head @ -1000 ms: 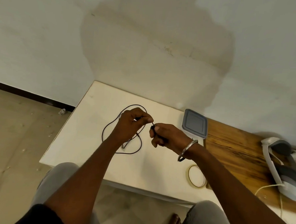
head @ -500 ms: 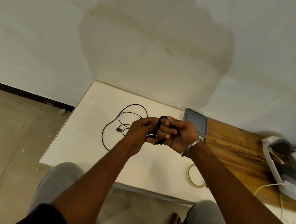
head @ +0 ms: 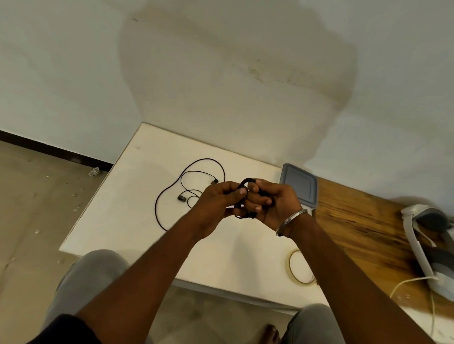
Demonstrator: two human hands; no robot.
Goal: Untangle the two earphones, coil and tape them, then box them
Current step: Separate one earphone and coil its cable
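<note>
Through the head camera I see both arms reach out over the white board (head: 128, 219), and the two hands meet in the air above it. The left hand (head: 219, 200) has its fingers bent, and its thumb and first finger pinch a small bundle of thin black cord. That bundle is one earphone (head: 247, 180), wound into a little oval. The right hand (head: 274, 203) is curled round the other side of the bundle, palm turned my way, with its fingertips (head: 257, 207) folded over the cord. Both hands hold it tight. The oval stands on end between them. Its long way runs from a round loop on top, poking above the fingers, down to a dark end piece under them. A shiny metal bangle (head: 290, 222) sits on the right wrist.

The second earphone (head: 181, 197) lies loose on the smooth board, just left of the hands. Its thin black cord makes big soft curves, and I can see one small dark bud. A gray box (head: 299, 183) with a flat lid and round corners sits behind the right hand. A see-through ring of tape (head: 290, 263) lies flat near the front edge, partly under the right arm. To the right is a brown wooden top (head: 362, 226) with dark streaks, where a white and gray headset (head: 427, 248) rests.
</note>
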